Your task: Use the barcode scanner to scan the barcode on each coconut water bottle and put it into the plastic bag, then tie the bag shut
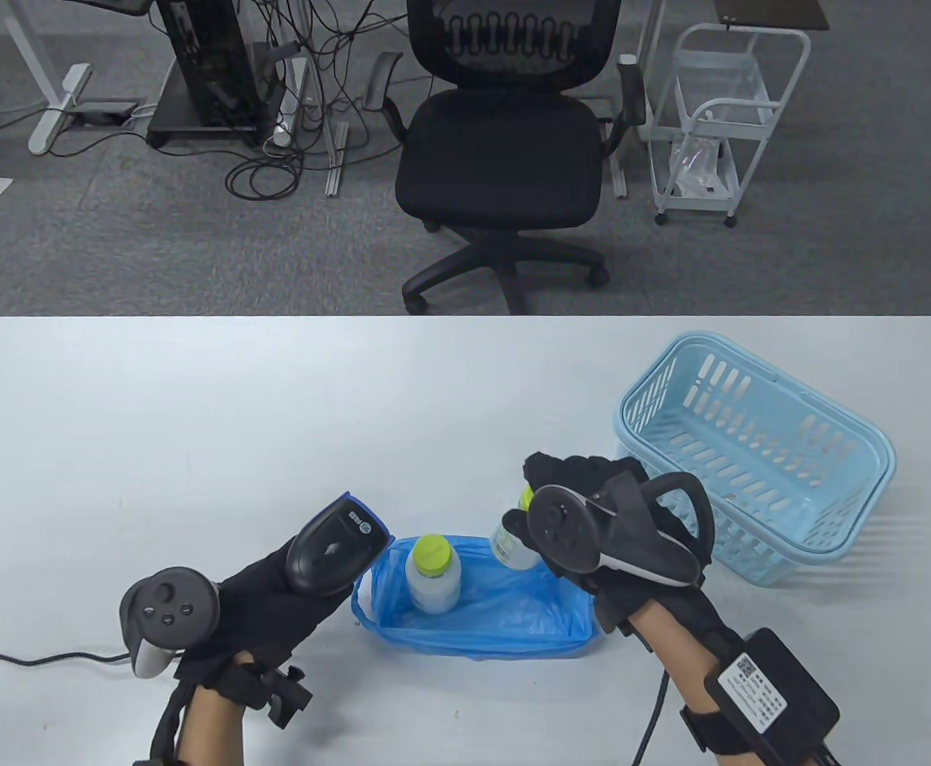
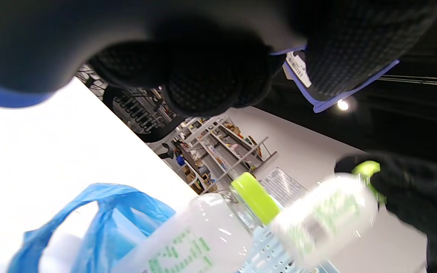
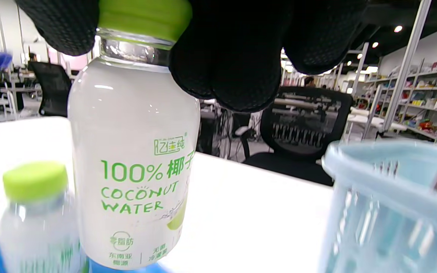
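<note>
A blue plastic bag [image 1: 513, 614] lies open at the table's front centre. One coconut water bottle [image 1: 433, 576] with a lime cap stands inside it on the left. My right hand [image 1: 585, 519] grips a second bottle [image 1: 513, 542] by its cap, hanging over the bag's right end; its label [image 3: 142, 178] reads "coconut water". My left hand [image 1: 274, 590] holds the black barcode scanner [image 1: 337, 542] just left of the bag, its head aimed toward the bottles. In the left wrist view both bottles [image 2: 203, 235] [image 2: 324, 220] and the bag [image 2: 101, 220] show below the scanner.
A light blue plastic basket [image 1: 752, 463], with nothing in it, stands at the right, just behind my right hand. The scanner's cable [image 1: 34, 658] trails off to the left along the front edge. An office chair [image 1: 505, 152] stands beyond the table.
</note>
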